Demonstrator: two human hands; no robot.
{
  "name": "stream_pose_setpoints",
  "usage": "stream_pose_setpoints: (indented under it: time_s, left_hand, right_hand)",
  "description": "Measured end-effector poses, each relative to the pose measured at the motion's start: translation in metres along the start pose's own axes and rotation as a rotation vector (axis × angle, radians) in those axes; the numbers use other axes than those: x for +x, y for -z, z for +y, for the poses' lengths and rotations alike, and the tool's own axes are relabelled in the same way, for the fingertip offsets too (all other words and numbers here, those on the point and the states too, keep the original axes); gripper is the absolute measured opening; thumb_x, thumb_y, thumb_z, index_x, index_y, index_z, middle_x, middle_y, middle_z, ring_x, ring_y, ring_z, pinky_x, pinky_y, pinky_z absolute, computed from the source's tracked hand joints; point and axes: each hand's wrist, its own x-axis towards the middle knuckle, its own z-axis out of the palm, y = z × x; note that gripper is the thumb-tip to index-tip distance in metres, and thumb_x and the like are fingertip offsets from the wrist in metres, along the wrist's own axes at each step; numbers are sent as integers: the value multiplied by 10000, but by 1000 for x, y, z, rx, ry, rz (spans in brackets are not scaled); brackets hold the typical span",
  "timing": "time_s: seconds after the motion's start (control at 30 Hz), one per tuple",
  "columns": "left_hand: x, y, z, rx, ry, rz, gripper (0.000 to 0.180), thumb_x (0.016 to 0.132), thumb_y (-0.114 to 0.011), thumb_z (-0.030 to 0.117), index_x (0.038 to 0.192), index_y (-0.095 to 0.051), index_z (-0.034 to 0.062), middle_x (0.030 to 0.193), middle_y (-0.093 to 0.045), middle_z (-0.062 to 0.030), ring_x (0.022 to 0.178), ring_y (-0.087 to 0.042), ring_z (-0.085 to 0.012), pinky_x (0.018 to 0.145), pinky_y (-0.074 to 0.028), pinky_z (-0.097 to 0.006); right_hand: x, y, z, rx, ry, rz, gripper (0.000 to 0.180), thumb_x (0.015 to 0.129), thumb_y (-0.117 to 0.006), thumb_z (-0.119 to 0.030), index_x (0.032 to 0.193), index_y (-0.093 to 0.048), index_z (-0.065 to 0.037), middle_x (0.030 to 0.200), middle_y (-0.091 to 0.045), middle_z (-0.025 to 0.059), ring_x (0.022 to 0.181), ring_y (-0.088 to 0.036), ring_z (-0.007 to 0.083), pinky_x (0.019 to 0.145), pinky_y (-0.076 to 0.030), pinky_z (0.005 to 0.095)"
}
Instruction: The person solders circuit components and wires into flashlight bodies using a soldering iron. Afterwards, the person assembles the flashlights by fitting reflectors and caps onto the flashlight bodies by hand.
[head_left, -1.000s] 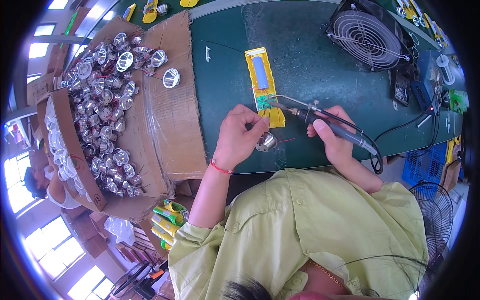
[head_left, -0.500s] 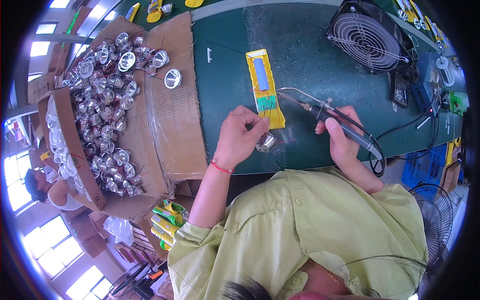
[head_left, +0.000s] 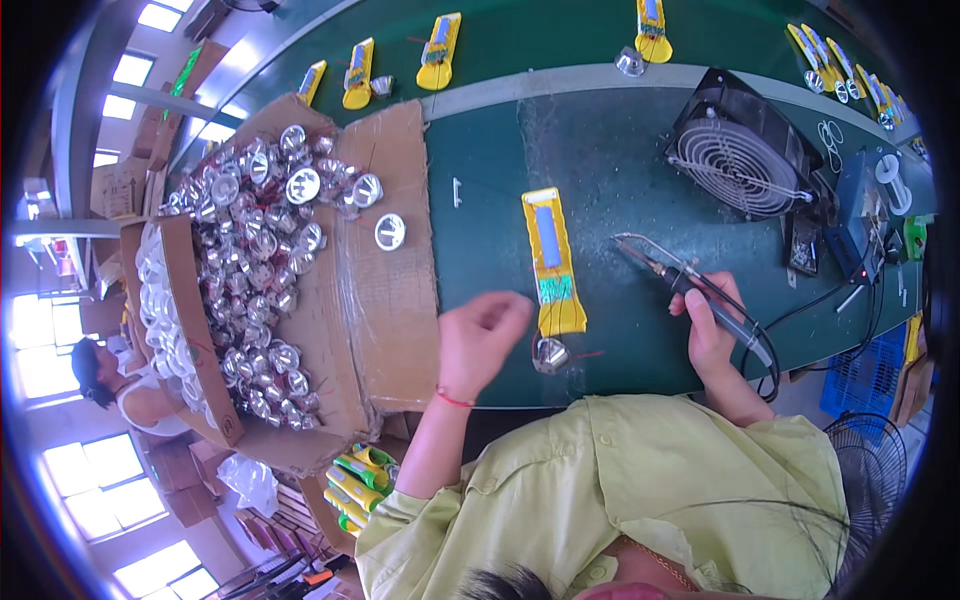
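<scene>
My right hand point(head_left: 708, 325) grips the black handle of a soldering iron point(head_left: 736, 326) with a thin metal feed tube beside its tip. The tip is apart from the board, to its right. A yellow flashlight half-shell point(head_left: 570, 314) lies on the green bench with a blue cylindrical battery point(head_left: 547, 236) and a green circuit board point(head_left: 555, 289). Wires run from the board to a silver reflector cup point(head_left: 550, 355) below the shell. Left of the shell's lower end is my left hand point(head_left: 482, 340), fingers curled and blurred; whether anything is in them cannot be made out.
At left, many reflector cups point(head_left: 262, 240) pile on cardboard point(head_left: 385, 300), beside a box of white rings point(head_left: 165, 310). A black fan point(head_left: 740, 150) and a soldering station point(head_left: 850, 225) stand right. Several yellow shells point(head_left: 438, 55) lie beyond the metal rail point(head_left: 580, 80). A person point(head_left: 140, 390) is far left.
The view has shifted, so the bench sits lower in the picture. My left hand has moved off the shell's lower end to its left. The soldering iron has drawn away rightward from the board.
</scene>
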Motion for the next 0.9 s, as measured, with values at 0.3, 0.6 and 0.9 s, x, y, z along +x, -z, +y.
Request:
stream_pose_setpoints:
  time_s: [0.3, 0.6, 0.9]
  left_hand:
    - [177, -46, 81, 426, -257, -283, 218, 785, -607, 196, 753, -662, -13, 610, -637, -50, 556, -589, -80, 515, -453, -242]
    - [329, 5, 88, 953, -549, 127, 582, 677, -695, 320, 1141, -434, 83, 1054, -473, -196, 928, -545, -365, 847, -438, -404]
    - [91, -41, 41, 737, -585, 23, 511, 662, -715, 213, 1055, -432, 48, 983, -482, -174, 813, -547, -356, 657, -479, -419]
  right_hand:
    - [7, -2, 7, -90, -35, 42, 172, 836, -590, -109, 892, -478, 8, 754, -579, 94, 652, -573, 118, 614, -478, 250]
    - [3, 0, 2, -194, 22, -106, 186, 819, -614, -80, 919, -472, -13, 810, -597, 115, 714, -601, 156, 642, -474, 292]
    - [3, 0, 6, -170, -92, -77, 168, 832, -567, -95, 909, -455, 4, 900, -527, 126, 706, -570, 143, 664, -485, 289]
